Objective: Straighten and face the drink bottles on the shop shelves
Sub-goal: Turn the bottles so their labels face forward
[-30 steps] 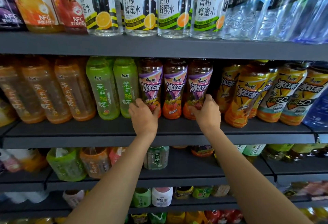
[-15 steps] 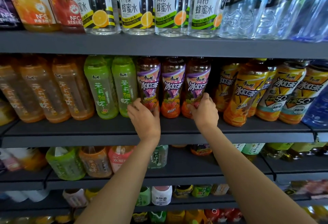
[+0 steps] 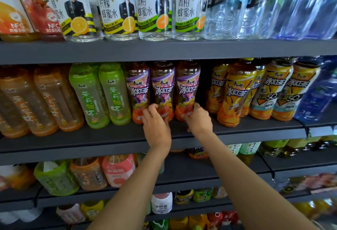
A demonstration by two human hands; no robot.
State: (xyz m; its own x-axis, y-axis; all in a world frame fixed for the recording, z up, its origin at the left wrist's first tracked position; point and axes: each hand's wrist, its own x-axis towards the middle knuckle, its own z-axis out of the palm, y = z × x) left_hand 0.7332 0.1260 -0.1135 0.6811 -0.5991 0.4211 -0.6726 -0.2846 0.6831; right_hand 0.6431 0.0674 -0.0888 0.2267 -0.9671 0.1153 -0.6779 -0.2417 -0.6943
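Note:
Three purple-labelled iced tea bottles stand side by side on the middle shelf (image 3: 109, 142), labels facing out. My left hand (image 3: 156, 126) grips the base of the middle purple iced tea bottle (image 3: 162, 91), fingers curled on its left side next to the left purple bottle (image 3: 137, 91). My right hand (image 3: 197, 119) holds the base of the right purple iced tea bottle (image 3: 187, 87), thumb on its front and fingers round its right side. A dark gap separates this bottle from the yellow iced tea bottles (image 3: 235, 95).
Green jasmine tea bottles (image 3: 87, 95) and orange tea bottles (image 3: 45, 98) stand left of the purple ones. Honey water bottles (image 3: 155, 11) and soda water bottles (image 3: 224, 7) fill the shelf above. Lower shelves hold several more drinks (image 3: 116, 169).
My left hand has shifted right, from the left purple bottle to the base of the middle one. My right hand stays on the right purple bottle. The view has moved closer.

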